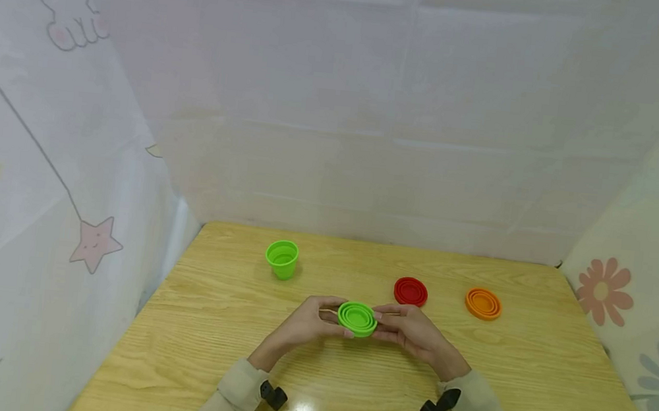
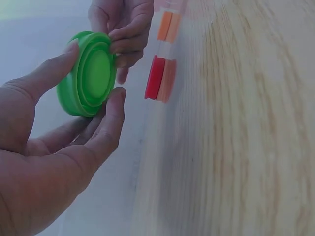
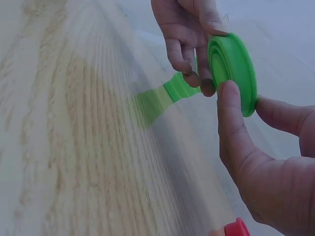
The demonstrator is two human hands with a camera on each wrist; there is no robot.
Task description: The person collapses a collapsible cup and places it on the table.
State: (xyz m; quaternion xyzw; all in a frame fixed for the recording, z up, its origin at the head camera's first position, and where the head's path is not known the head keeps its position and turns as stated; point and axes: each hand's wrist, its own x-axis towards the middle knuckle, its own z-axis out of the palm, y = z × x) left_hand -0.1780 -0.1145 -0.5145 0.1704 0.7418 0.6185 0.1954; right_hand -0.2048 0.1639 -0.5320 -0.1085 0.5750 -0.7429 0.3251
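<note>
Between both hands, a flattened green collapsible cup [image 1: 357, 319] is held above the table with its nested rings facing up toward the head camera. My left hand [image 1: 315, 320] grips its left edge, thumb on the near rim and fingers round the far side, as the left wrist view also shows. From the right, my right hand [image 1: 415, 334] pinches the opposite edge between thumb and fingers. Farther back on the left, an expanded green collapsible cup [image 1: 283, 268] stands upright. Just beyond my right hand lies a flattened red collapsible cup [image 1: 410, 291].
A flattened orange collapsible cup [image 1: 483, 304] lies on the wooden table [image 1: 199, 325] to the right of the red one. Pale printed sheets [image 1: 369, 169] rise behind the table and at both sides. Each wrist wears a small black camera mount [image 1: 273, 396].
</note>
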